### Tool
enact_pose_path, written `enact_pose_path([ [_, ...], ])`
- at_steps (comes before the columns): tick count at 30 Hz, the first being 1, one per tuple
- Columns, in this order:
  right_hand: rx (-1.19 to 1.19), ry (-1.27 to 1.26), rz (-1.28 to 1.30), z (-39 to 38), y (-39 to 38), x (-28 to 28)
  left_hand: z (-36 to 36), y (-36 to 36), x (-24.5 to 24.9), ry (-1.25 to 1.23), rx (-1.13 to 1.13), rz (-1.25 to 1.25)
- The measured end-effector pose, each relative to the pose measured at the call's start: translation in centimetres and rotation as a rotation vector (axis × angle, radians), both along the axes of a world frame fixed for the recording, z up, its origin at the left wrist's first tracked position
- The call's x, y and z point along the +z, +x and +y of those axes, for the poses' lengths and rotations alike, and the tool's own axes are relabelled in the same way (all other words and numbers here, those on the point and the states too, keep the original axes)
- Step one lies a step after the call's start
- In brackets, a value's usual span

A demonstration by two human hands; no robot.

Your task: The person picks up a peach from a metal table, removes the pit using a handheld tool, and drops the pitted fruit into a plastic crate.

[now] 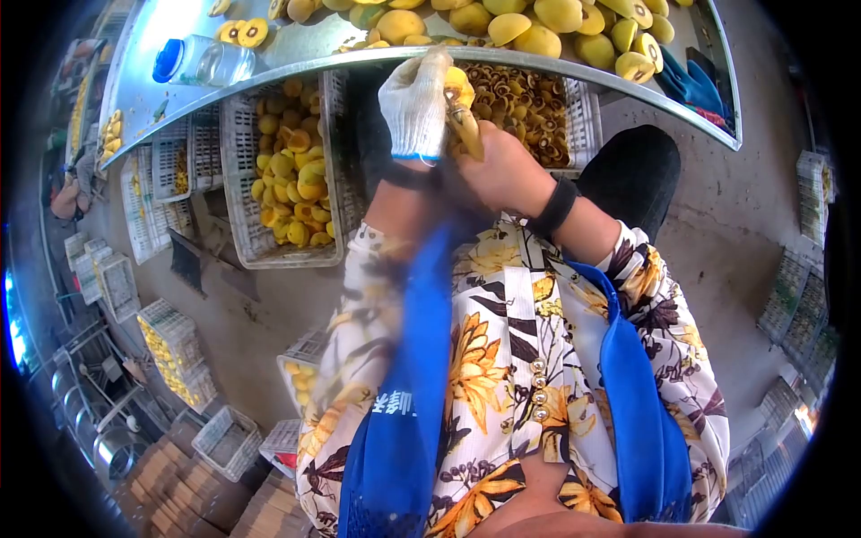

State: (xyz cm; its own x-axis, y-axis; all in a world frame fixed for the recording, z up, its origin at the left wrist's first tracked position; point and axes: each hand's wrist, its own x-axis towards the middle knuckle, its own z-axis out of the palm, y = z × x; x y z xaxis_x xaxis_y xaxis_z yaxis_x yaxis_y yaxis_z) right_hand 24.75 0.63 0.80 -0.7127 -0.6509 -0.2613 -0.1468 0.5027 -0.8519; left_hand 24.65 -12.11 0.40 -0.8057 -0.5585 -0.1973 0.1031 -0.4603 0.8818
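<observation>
My left hand (418, 109), in a white knitted glove, is closed round a yellow peach half (459, 87) with a brown centre, just below the metal table's edge. My bare right hand (493, 166) grips a pitting tool (465, 133), whose upper end touches the fruit. Yellow fruit halves (538, 40) lie piled on the metal table (309, 27) above my hands. Under the table edge, a crate (583, 121) of brown pits and scraps stands behind and to the right of my hands. Another white crate (235, 179) to the left holds yellow fruit pieces (300, 179).
A clear bottle with a blue cap (204, 63) lies at the table's left. Blue gloves (689, 85) rest at its right end. Stacked crates (177, 350) and an open crate (228, 442) stand on the floor at left. More crates (812, 197) are at far right.
</observation>
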Motion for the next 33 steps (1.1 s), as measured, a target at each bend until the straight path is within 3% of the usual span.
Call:
enact_pose_path([
  [4, 0.015, -0.050, -0.639, 0.6, -1.3, 2.4, -1.1, 0.2, 1.0, 0.044, -0.194, -0.161],
  [6, -0.009, -0.202, -0.819, 0.8, -1.3, 3.0, -0.3, 1.0, 1.9, 0.267, -0.158, 0.001],
  [7, -0.035, -0.195, -0.837, 0.7, -1.0, 3.1, 0.0, 1.3, 2.1, 0.377, -0.140, 0.082],
  [8, -0.062, -0.189, -0.851, 0.3, -0.6, 3.2, -0.2, 1.1, 1.2, 0.326, -0.102, 0.095],
  [11, -0.094, -0.174, -0.907, 0.1, 0.3, 2.6, -0.4, 1.7, -0.6, 0.302, -0.170, -0.024],
  [14, -0.118, -0.159, -0.936, 0.0, 0.8, 2.9, 0.3, 1.6, 0.2, 0.374, -0.053, -0.041],
  [17, -0.100, -0.187, -0.995, 0.1, 0.9, 3.1, 0.9, 1.2, 0.0, 0.029, 0.071, 0.009],
  [19, -0.091, -0.226, -1.070, 0.5, 0.8, 3.0, 1.0, 1.4, 0.2, 0.059, 0.042, -0.008],
  [24, -0.014, -0.360, -1.294, 1.2, 1.1, 1.9, -0.4, 2.3, -2.0, 0.302, -0.299, -0.116],
  [28, 0.130, -0.604, -1.418, 1.4, 0.7, -0.6, -1.0, 2.6, -2.7, 0.518, -0.158, -0.042],
  [29, 0.107, -0.613, -1.372, 1.4, 0.4, -0.5, -2.5, 2.8, -6.2, 0.251, -0.026, 0.041],
  [31, 0.059, -0.631, -1.275, 1.5, -0.3, -0.5, -7.1, 5.4, -7.7, 0.603, -0.104, 0.309],
  [33, 0.063, -0.362, -0.760, 2.2, -1.3, -3.0, -10.1, 7.8, -5.9, -0.263, 0.284, -0.174],
])
